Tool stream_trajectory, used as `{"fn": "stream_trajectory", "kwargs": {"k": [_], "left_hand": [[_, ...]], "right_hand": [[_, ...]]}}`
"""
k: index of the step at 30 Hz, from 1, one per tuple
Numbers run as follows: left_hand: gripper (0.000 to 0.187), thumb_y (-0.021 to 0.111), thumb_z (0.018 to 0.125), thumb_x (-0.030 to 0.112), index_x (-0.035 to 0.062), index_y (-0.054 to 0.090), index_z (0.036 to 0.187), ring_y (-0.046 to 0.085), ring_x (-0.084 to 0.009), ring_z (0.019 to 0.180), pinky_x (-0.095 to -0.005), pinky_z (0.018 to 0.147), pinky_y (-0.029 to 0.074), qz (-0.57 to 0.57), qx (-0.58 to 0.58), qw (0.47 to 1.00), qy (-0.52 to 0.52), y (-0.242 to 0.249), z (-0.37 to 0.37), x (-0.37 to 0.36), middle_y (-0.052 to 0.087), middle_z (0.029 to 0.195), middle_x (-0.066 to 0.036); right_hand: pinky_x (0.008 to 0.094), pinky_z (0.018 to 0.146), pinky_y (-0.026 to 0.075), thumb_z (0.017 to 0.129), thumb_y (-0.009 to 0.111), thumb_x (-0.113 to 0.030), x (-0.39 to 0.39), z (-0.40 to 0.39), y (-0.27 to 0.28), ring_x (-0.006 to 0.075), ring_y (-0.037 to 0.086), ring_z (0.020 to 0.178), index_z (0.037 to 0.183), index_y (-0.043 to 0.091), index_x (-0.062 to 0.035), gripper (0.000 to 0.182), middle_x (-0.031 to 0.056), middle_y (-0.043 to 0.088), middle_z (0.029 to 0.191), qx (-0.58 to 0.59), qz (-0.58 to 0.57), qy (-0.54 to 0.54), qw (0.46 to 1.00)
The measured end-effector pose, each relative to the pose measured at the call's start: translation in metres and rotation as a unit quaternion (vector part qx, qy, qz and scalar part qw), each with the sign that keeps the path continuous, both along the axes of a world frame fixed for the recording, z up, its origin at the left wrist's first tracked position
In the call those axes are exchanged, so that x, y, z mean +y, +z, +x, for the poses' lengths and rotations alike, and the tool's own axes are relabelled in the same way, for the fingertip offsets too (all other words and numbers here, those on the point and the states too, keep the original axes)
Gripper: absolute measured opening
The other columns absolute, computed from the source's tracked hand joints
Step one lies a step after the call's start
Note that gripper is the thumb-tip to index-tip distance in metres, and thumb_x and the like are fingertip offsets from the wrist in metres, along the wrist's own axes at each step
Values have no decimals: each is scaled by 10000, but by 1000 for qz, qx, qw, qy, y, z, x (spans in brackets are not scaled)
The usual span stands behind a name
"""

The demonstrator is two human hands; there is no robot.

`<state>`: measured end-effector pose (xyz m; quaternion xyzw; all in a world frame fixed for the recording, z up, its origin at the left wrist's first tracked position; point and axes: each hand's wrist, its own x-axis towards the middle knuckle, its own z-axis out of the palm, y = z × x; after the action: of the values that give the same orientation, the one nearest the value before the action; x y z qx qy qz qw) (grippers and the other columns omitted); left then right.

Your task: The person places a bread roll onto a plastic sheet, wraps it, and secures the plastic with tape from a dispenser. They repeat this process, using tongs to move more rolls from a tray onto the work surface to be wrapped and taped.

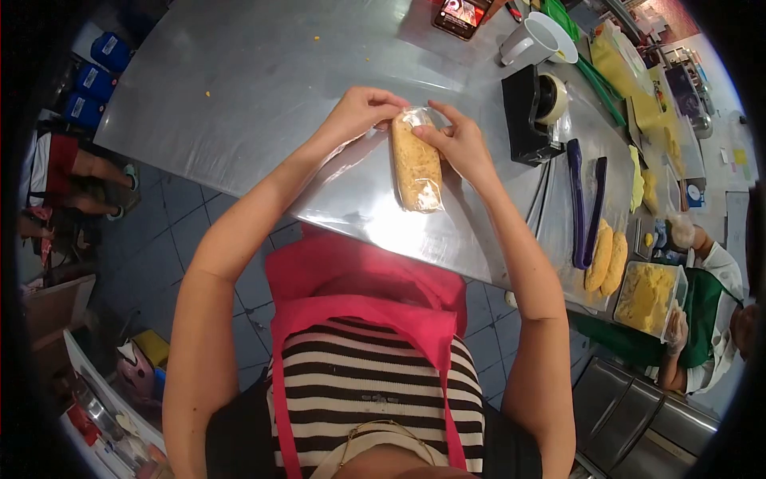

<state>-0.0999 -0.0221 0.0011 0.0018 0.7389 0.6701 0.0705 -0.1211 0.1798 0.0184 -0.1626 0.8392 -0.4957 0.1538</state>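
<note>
A long crumbed roll (417, 166) in clear plastic wrap lies on the metal table (239, 104), pointing toward me. At its far end, my left hand (363, 116) pinches the wrap from the left side, thumb and fingers together. My right hand (459, 142) is on the other side, its thumb pressed on the top of the roll near that end and its index finger at the wrap's edge. Clear film also shows beneath my left wrist. The lower end of the roll is covered by shiny, creased plastic and touched by neither hand.
Right of my hands stands a black tape dispenser (527, 116), with a white mug (529, 44) and phone (463, 16) beyond. Purple tongs (581, 207), unwrapped rolls (608, 259) and a tub of yellow filling (650, 297) lie farther right, beside a gloved co-worker (702, 295).
</note>
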Motion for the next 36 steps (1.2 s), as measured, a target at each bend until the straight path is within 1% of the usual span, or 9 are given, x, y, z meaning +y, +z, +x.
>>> {"fn": "stream_trajectory", "kwargs": {"k": [7, 10, 13, 16, 19, 22, 25, 29, 36], "left_hand": [[303, 519, 861, 114, 4, 604, 1130, 596, -155, 945, -268, 800, 486, -29, 30, 998, 40, 8, 16, 2, 629, 1057, -95], [403, 490, 911, 235, 45, 510, 1265, 419, -237, 1251, -428, 1008, 354, -115, 257, 958, -55, 13, 26, 5, 454, 1351, -105], [457, 426, 941, 265, 112, 397, 1370, 164, -271, 1389, -458, 1112, 85, -361, 201, 895, -169, 6, 36, 16, 277, 1472, -106], [511, 401, 945, 334, 101, 344, 1397, 63, -265, 1407, -492, 1104, -19, -364, 176, 896, -182, 17, 40, 14, 201, 1503, -83], [515, 374, 959, 367, 76, 358, 1384, 191, -283, 1379, -480, 1102, 140, -286, 193, 933, -107, 33, 59, 8, 266, 1475, -105], [551, 370, 962, 393, 58, 316, 1397, 362, -264, 1292, -421, 1036, 326, 110, -69, 991, -22, 35, 77, -11, 353, 1415, -127], [579, 401, 957, 378, 57, 251, 1416, 475, -221, 1182, -353, 937, 438, 266, -196, 944, 9, 28, 100, -27, 407, 1351, -126], [668, 566, 889, 188, 66, 196, 1431, 532, -197, 1092, -324, 892, 466, 250, -165, 949, 96, 23, 122, -24, 517, 1211, -124], [734, 623, 826, 98, 53, 209, 1431, 550, -165, 1039, -297, 882, 449, 79, -56, 970, 225, 31, 106, -90, 544, 1154, -107]], "right_hand": [[260, 549, 438, 759, 720, -265, 7, 10, 9, 116, 547, 592, 1256, 490, 26, 620, 65, 586, 684, 70, 45, -2, 996], [250, 580, 429, 784, 701, -268, 21, 23, 15, 120, 531, 630, 1270, 488, 1, 594, 52, 570, 767, 122, 30, -27, 992], [342, 737, 465, 806, 667, -282, 38, 46, 35, 275, 598, 816, 1227, 506, 39, 554, 173, 608, 976, 136, 35, -38, 989], [403, 911, 394, 836, 624, -287, 55, 61, 19, 362, 518, 1056, 1184, 542, 41, 485, 240, 540, 1143, 237, 104, -41, 965], [517, 1078, 166, 858, 583, -326, 63, 76, 8, 447, 251, 1306, 1108, 593, 50, 452, 298, 360, 1349, 221, 164, -49, 960], [546, 1078, 137, 849, 588, -348, 49, 95, 10, 443, 232, 1318, 1197, 536, 32, 518, 296, 318, 1378, 186, 219, -11, 958], [536, 1081, 155, 783, 674, -331, 16, 112, 10, 433, 214, 1330, 1312, 403, 1, 680, 272, 168, 1450, 91, -13, 122, 988], [406, 1071, 271, 676, 768, -249, -8, 123, 49, 384, 238, 1343, 1407, 288, -67, 893, 226, 93, 1487, 124, -77, 300, 943], [405, 1015, 338, 739, 698, -120, 96, 83, 78, 371, 401, 1247, 1264, 508, -76, 561, 226, 417, 1338, 327, 106, -75, 936]]}}
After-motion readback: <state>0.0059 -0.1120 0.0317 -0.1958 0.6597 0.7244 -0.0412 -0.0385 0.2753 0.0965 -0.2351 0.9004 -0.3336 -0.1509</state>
